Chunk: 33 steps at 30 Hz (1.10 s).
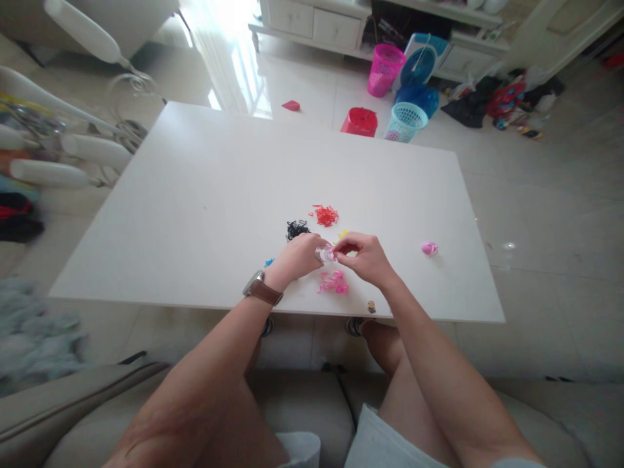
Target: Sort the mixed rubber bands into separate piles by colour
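Note:
Above the white table (219,175), my left hand (303,252) is closed round a small clear container (325,254) with pink bits in or on it. At its right end the fingers of my right hand (361,256) are pinched together; what they hold is too small to make out. Around the hands lie piles of what look like small rubber bands: a red pile (325,215), a black pile (296,229), a pink pile (334,283), a partly hidden yellow pile (343,234) and a few blue ones (269,262).
A small pink item (429,249) sits on the table's right side. A cartoon sticker (371,307) is near the front edge. Beyond the table stand a red stool (361,121), a light-blue basket (407,121) and a pink basket (385,69). Chairs (97,153) are at the left.

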Tool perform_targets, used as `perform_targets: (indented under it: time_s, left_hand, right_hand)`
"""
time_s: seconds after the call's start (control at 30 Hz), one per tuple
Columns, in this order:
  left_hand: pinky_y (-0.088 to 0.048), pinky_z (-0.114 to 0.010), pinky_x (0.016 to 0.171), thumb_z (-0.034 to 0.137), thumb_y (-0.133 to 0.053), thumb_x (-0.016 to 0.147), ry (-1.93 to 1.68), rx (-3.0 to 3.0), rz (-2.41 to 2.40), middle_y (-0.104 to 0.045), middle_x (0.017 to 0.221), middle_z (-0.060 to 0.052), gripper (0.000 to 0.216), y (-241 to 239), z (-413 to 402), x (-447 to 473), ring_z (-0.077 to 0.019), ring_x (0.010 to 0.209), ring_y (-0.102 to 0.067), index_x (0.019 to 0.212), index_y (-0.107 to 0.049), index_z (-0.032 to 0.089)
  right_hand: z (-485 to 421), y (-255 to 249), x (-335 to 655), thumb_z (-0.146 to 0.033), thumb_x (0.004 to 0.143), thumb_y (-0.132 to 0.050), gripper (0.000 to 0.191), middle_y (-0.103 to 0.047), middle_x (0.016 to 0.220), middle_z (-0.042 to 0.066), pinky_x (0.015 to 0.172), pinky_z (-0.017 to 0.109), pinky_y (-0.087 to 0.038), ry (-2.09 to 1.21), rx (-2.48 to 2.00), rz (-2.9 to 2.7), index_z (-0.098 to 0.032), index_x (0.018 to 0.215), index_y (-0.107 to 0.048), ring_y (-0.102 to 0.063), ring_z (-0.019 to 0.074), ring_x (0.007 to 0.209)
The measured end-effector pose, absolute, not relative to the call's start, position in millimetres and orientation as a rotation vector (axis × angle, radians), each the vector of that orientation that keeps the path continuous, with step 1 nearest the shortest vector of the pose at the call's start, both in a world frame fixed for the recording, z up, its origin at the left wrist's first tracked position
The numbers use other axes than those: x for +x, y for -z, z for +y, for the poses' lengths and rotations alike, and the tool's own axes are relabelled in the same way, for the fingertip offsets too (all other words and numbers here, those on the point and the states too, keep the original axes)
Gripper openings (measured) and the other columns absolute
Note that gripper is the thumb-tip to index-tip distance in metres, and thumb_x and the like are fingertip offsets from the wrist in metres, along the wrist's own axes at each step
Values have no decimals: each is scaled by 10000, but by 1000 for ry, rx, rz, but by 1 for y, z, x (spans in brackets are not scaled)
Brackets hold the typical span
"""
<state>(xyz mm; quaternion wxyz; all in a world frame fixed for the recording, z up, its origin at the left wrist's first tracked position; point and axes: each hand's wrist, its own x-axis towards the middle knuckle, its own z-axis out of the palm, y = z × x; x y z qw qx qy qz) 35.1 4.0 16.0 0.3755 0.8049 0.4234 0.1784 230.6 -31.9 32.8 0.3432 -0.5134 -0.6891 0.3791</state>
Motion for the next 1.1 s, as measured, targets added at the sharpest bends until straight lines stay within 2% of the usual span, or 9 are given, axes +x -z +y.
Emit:
perform_targets:
  time_s: [0.17,0.37,0.7,0.83,0.97,1.1]
  left_hand:
    - [-376,-282,628,197,-660,687,-426,2123,1044,-664,715,-37,56,-15,6,35,-171,673,-554,722,-698,175]
    - [-322,-266,589,224,-703,662,-407,2052,1020,-608,638,18,68,-23,10,32,-138,638,-502,706,-696,172]
    - [-372,-267,611,229,-735,645,-406,2000,1052,-674,694,-6,152,-23,11,29,-161,671,-556,785,-764,178]
    - [-373,-258,609,225,-727,642,-402,1995,1032,-657,669,2,157,-24,11,29,-157,676,-557,783,-769,171]
    - [-405,-265,649,222,-737,642,-418,1966,975,-712,753,-11,225,-25,11,29,-173,729,-600,856,-787,174]
    - [-419,-270,664,230,-732,660,-415,1960,958,-724,776,-10,249,-26,11,27,-177,734,-606,896,-792,181]
  right_hand:
    - [-39,-34,222,-163,862,-654,94,-721,825,39,726,293,-516,-667,-1293,-1921,-203,806,-718,-661,166,763]
    - [-38,-29,224,-212,924,-648,133,-747,918,56,799,327,-544,-611,-1231,-1975,-238,845,-752,-684,192,857]
    - [-39,-32,228,-250,982,-573,202,-707,929,59,740,308,-539,-639,-1152,-2036,-252,935,-769,-668,175,827]
    - [-40,-33,224,-232,967,-601,152,-722,889,49,762,326,-527,-578,-1187,-1999,-248,934,-749,-657,181,810]
    - [-40,-33,222,-253,930,-661,97,-710,815,52,768,362,-527,-551,-1214,-1971,-259,898,-753,-617,218,833]
    - [-41,-34,225,-249,938,-642,117,-666,852,57,766,333,-527,-620,-1258,-1974,-250,963,-756,-618,205,843]
